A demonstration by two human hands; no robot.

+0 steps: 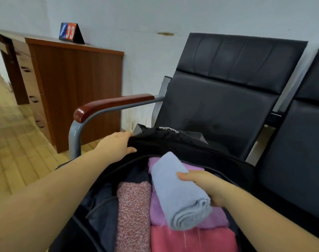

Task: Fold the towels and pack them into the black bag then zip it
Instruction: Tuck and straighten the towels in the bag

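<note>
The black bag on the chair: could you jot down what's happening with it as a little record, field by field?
bag: black bag lies open on a black chair
left hand: left hand grips the bag's flap, holding it back
right hand: right hand holds a rolled light blue towel over the bag
already packed: speckled pink towel, purple towel, pink-red towel
blue towel rests on: the purple towel
zip: not yet closed
nearby: wooden desk with a number flip card
</note>
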